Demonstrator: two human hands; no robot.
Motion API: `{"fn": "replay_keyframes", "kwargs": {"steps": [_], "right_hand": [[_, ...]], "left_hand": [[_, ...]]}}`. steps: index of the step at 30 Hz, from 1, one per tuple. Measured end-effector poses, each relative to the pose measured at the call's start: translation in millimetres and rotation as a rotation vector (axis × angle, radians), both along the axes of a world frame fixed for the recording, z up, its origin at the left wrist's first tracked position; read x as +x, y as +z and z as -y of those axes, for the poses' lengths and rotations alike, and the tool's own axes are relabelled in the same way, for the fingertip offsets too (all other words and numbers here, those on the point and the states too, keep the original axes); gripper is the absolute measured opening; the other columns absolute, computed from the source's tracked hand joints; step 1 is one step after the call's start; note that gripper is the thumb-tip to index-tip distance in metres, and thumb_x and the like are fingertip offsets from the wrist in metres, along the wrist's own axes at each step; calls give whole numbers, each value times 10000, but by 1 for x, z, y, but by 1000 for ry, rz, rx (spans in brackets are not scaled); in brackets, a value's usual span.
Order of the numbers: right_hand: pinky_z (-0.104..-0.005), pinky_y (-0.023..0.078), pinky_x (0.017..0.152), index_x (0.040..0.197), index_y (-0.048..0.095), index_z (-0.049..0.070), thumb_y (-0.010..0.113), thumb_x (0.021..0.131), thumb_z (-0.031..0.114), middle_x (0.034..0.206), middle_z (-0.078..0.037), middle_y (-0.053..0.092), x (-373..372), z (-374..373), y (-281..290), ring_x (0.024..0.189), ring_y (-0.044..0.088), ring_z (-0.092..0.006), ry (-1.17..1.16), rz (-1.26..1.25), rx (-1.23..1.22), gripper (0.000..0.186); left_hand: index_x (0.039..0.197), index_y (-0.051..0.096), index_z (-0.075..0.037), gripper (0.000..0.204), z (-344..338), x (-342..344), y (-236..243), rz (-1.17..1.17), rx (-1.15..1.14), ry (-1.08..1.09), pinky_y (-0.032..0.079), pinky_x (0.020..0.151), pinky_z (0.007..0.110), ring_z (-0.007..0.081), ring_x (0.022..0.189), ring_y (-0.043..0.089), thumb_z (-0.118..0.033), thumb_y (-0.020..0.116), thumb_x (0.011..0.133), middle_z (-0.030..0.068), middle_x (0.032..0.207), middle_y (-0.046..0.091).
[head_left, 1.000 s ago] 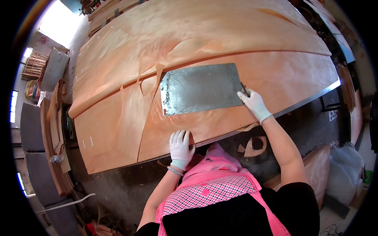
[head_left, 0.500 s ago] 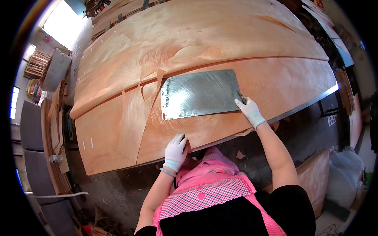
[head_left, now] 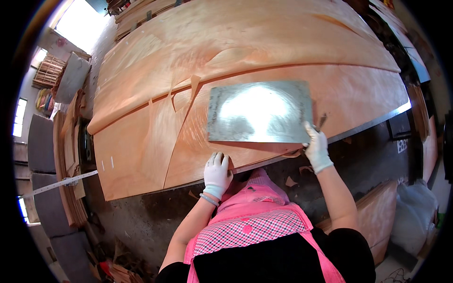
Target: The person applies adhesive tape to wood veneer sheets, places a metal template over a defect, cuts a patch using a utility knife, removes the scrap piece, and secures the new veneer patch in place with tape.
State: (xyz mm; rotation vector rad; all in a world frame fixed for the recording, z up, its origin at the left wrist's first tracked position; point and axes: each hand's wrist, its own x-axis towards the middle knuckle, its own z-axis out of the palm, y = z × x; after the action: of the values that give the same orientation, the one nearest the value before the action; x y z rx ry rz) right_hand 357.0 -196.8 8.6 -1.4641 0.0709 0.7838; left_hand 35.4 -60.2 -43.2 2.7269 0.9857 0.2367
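Observation:
My right hand (head_left: 317,147), in a white glove, grips the lower right corner of a shiny rectangular metal sheet (head_left: 255,113). The sheet is tilted over the wood veneer (head_left: 137,165), with a shadow below its near edge. A small dark piece (head_left: 322,121) sticks up beside my right hand; what it is I cannot tell. My left hand (head_left: 218,174), gloved too, rests at the near edge of the stack with its fingers bent and together. Something brown shows beside its fingers, mostly hidden. A torn veneer strip (head_left: 194,87) curls up left of the sheet.
A second veneer layer (head_left: 264,42) covers the far part of the stack, its edge running across. A ruler-like white strip (head_left: 66,182) juts from the left. Stacked boards (head_left: 66,160) stand left; a veneer bundle (head_left: 377,212) and a plastic bag (head_left: 415,207) sit lower right.
My right hand has moved right and a little nearer with the metal sheet, which is now tilted and catches a bright reflection. My left hand has shifted slightly right along the edge.

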Motion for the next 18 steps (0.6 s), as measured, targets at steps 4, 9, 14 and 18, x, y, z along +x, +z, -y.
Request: {"fn": "replay_keyframes", "kwargs": {"steps": [4, 9, 14, 18], "right_hand": [[-202, 429, 486, 1072, 624, 96, 719, 909, 285, 920, 2, 668, 29, 71, 8, 708, 623, -79, -19, -39, 107, 267], [-205, 372, 461, 1022, 625, 144, 699, 925, 296, 874, 28, 633, 50, 154, -13, 645, 574, -82, -148, -118, 177, 195], [-342, 533, 675, 1113, 674, 117, 696, 918, 315, 1001, -17, 702, 58, 231, -40, 857, 670, -171, -252, -121, 39, 280], [-341, 562, 771, 1104, 680, 55, 682, 929, 241, 1034, -55, 721, 45, 251, -37, 902, 692, -204, -298, -119, 141, 255]], "left_hand": [[1132, 646, -93, 396, -19, -16, -4, 102, -203, -84, 458, 1014, 449, 369, 1262, 515, -142, 718, 746, 166, 1317, 566], [1043, 669, -96, 223, -25, -17, 9, 70, -99, -160, 489, 956, 447, 363, 1243, 531, -189, 659, 840, 164, 1303, 583], [971, 701, -102, 142, -33, -7, 16, 66, -209, 27, 532, 807, 423, 336, 954, 655, -166, 631, 865, 127, 1009, 692], [896, 680, -93, 74, -62, -2, 36, 138, -119, 93, 519, 725, 428, 345, 844, 650, -109, 627, 847, 127, 858, 678]]}}
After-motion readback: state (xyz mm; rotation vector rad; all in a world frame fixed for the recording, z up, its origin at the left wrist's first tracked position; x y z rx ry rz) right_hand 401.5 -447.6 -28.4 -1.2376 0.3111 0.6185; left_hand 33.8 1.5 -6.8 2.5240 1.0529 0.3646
